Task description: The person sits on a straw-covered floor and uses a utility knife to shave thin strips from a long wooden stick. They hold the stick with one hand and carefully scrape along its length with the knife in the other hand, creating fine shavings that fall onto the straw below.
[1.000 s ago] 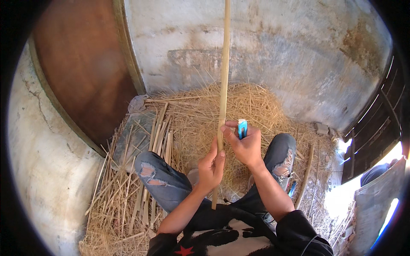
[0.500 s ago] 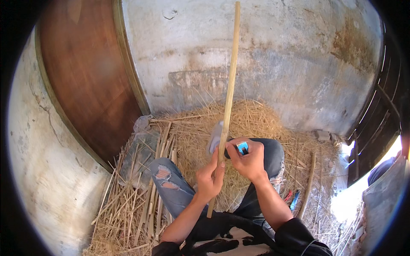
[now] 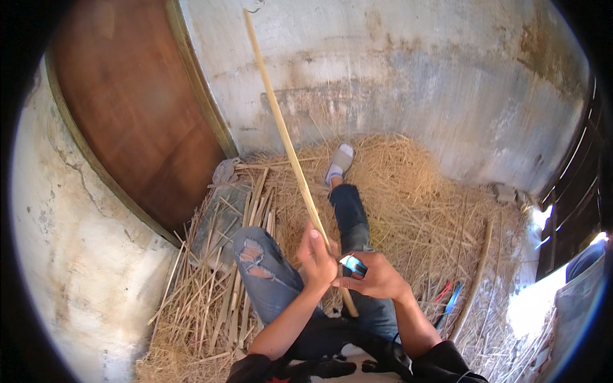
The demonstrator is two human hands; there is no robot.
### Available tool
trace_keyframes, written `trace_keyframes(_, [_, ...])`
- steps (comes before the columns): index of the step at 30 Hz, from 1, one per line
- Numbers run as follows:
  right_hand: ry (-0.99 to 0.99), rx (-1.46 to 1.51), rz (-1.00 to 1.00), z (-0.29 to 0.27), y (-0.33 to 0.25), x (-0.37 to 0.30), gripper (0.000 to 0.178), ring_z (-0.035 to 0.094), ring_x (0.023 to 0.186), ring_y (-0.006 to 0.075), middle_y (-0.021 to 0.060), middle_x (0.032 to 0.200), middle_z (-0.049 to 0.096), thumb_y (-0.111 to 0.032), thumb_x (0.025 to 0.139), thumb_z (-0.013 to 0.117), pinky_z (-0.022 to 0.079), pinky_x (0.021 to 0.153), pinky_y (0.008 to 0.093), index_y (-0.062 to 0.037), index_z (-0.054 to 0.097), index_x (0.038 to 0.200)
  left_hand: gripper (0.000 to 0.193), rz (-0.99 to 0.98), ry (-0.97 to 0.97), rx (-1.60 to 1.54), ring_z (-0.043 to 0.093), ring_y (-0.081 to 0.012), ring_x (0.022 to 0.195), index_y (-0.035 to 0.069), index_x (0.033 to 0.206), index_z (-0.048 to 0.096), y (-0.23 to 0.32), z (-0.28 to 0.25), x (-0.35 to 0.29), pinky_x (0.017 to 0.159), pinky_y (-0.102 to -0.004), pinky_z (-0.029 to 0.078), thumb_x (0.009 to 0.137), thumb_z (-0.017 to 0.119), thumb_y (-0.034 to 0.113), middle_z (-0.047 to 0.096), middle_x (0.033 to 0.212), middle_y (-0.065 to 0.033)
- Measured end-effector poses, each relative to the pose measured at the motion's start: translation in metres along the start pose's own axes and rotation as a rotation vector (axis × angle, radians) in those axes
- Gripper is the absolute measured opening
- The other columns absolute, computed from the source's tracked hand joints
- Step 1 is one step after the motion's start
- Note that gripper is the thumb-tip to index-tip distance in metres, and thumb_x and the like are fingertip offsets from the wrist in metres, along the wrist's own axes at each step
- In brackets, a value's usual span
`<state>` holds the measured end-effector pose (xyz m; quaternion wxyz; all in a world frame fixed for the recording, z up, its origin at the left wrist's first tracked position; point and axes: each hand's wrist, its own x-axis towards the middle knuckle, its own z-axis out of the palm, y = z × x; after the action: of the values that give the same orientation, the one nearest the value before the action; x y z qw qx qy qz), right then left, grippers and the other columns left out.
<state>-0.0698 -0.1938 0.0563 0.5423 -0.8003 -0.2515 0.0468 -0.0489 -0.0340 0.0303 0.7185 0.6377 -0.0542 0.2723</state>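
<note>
A long, pale wooden stick slants from the upper left down to between my knees. My left hand is wrapped round its lower part, thumb pointing up along it. My right hand is closed round a short blue tool, which looks like a utility knife; its pale tip is beside the stick. Both hands almost meet at the stick. The right fingers hide most of the tool's handle. Below them, the stick's lower end shows over my leg.
Loose straw covers the floor. Several split sticks lie at the left by a grey stone slab. At the right are a curved branch and red and blue hand tools. A brown door and stained wall stand ahead.
The stick's upper end has swung left. My right hand has moved down, close to my left hand, with the blue tool turned. My right leg has stretched forward, showing a shoe on the straw.
</note>
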Motion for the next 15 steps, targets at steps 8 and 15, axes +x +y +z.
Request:
trace_keyframes(8, [0.339,-0.279,-0.056,-0.029,0.037,-0.023,0.022,0.072,0.07,0.0306,0.0146,0.081,0.074,-0.009,0.078,0.079,0.056,0.064,0.039,-0.0089,0.08,0.1,0.056,0.611,0.097,0.661,0.058,-0.0251,0.112,-0.002,0.154,0.041,0.021,-0.01,0.034,0.092,-0.0371,0.045,0.108,0.051,0.027,0.062,0.121,-0.0161])
trace_keyframes(15, [0.461,-0.532,-0.209,-0.106,0.046,-0.033,0.024,0.071,0.066,0.0267,0.0103,0.081,0.075,-0.009,0.074,0.08,0.055,0.06,0.036,-0.0129,0.081,0.098,0.043,0.91,-0.395,1.181,0.062,-0.0298,0.108,0.011,0.129,0.071,0.117,-0.051,0.057,0.101,-0.0484,0.044,0.089,0.074,0.029,0.065,0.11,-0.007])
